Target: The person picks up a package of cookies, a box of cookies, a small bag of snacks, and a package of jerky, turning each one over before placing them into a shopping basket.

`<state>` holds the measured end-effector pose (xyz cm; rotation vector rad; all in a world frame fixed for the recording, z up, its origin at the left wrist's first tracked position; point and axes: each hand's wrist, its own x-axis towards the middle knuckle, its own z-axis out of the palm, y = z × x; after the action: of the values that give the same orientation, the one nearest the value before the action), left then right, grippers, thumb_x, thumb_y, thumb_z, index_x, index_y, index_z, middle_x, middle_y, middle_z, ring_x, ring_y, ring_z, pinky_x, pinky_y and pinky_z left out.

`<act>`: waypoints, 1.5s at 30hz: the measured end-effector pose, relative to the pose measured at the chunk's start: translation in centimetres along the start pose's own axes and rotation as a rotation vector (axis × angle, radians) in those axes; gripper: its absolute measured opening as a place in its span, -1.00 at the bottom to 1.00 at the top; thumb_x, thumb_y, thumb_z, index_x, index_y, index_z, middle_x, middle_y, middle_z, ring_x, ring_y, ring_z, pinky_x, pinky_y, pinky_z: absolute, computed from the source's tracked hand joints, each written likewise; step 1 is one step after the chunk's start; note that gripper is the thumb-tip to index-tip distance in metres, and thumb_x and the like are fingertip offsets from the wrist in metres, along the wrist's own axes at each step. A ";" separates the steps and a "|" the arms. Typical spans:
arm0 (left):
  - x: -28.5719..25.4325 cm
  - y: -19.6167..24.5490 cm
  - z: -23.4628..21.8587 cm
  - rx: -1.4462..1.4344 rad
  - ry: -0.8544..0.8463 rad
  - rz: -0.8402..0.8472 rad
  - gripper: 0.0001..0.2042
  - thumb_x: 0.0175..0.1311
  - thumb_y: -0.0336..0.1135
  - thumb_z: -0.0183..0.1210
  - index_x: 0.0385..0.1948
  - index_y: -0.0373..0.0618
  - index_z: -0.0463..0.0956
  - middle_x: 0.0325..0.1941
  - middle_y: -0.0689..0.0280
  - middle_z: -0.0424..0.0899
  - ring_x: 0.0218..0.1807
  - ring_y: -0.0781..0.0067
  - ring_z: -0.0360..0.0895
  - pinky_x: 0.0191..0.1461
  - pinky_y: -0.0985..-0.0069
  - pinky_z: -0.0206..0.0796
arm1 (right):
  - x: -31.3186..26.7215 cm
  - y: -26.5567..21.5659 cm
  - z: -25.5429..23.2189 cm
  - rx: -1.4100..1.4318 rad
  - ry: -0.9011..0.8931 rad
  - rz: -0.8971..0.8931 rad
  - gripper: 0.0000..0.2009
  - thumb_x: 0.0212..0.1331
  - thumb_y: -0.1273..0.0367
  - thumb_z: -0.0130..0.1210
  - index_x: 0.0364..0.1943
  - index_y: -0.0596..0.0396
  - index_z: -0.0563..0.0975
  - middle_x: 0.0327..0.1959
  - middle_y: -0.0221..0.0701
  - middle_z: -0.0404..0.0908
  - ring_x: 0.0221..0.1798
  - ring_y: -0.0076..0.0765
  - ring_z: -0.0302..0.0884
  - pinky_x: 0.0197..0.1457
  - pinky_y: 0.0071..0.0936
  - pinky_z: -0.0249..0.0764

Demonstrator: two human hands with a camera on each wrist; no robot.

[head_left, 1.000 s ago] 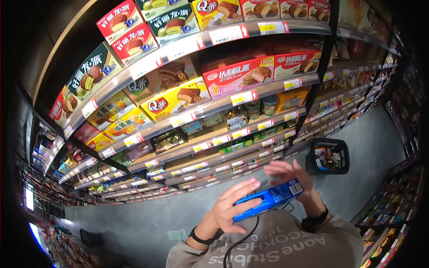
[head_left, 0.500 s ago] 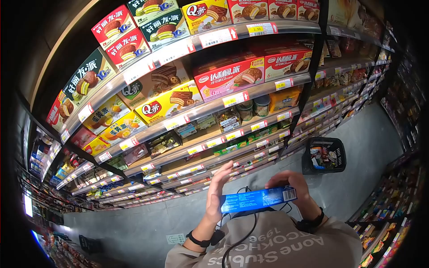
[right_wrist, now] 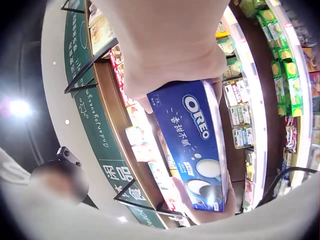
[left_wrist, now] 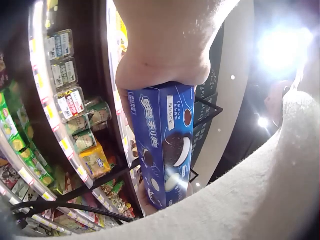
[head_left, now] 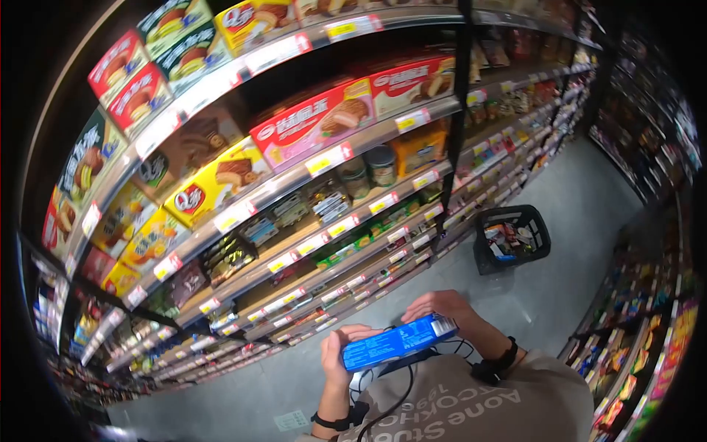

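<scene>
I hold a long blue Oreo biscuit box [head_left: 398, 341] level in front of my chest, one hand at each end. My left hand [head_left: 336, 355] grips the left end with the fingers curled over its top edge. At the right end, my right hand [head_left: 442, 304] curls over the box from above. In the left wrist view the box [left_wrist: 165, 145] runs away from the left hand [left_wrist: 160, 60], with printed biscuits on its face. The right wrist view shows the Oreo name on the box [right_wrist: 195, 145] below the right hand [right_wrist: 170, 55].
Shelves [head_left: 324, 158] of boxed pies, jars and small packs run along the left and ahead, with price tags on the edges. A black shopping basket [head_left: 513, 239] holding several items stands on the grey floor to the right. More shelves line the right side of the aisle.
The box has turned and come down closer to my chest. My left hand went from a flat palm at its end to gripping it. The view has swung right along the shelves.
</scene>
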<state>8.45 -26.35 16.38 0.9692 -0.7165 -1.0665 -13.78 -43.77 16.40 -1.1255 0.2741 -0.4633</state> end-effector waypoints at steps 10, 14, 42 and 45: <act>3.4 -6.4 -3.3 -0.401 0.088 -0.500 -0.21 0.53 0.29 -0.28 -0.48 -0.38 0.59 -0.34 -0.20 0.72 -0.14 -0.17 0.71 0.01 0.12 0.58 | -2.8 1.2 -0.1 -0.105 0.213 0.190 -0.63 0.47 0.29 -0.01 0.22 0.23 0.51 0.18 -0.20 0.63 0.18 -0.32 0.60 0.29 -0.39 0.45; 3.2 -10.1 -2.4 -0.441 0.012 -0.581 -0.22 0.53 0.29 -0.28 -0.46 -0.38 0.60 -0.32 -0.22 0.72 -0.16 -0.14 0.72 0.01 0.13 0.58 | -6.7 1.9 -0.5 -0.084 0.350 0.220 -0.60 0.48 0.25 0.00 0.23 0.23 0.50 0.19 -0.22 0.63 0.21 -0.33 0.59 0.30 -0.40 0.45; 9.3 -21.2 27.1 -0.275 -0.362 -0.677 -0.21 0.51 0.31 -0.25 -0.17 -0.48 0.59 -0.17 -0.31 0.70 -0.11 -0.14 0.73 0.04 0.17 0.60 | -27.9 -10.8 -19.9 -0.556 0.275 0.085 -0.66 0.42 0.31 0.13 0.18 0.15 0.56 0.14 -0.34 0.66 0.17 -0.44 0.58 0.16 -0.42 0.54; 11.7 -23.1 31.0 -0.187 -0.588 -0.747 -0.20 0.55 0.28 -0.31 -0.08 -0.51 0.56 -0.14 -0.29 0.71 -0.10 -0.08 0.74 0.07 0.23 0.59 | -32.4 -11.1 -21.7 -0.559 0.348 0.081 -0.65 0.37 0.29 0.21 0.17 0.11 0.58 0.09 -0.34 0.68 0.11 -0.40 0.62 0.13 -0.38 0.59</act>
<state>-23.10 -50.34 8.71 0.7678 -0.7143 -2.0916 -53.90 -49.23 16.88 -1.5670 0.7862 -0.5252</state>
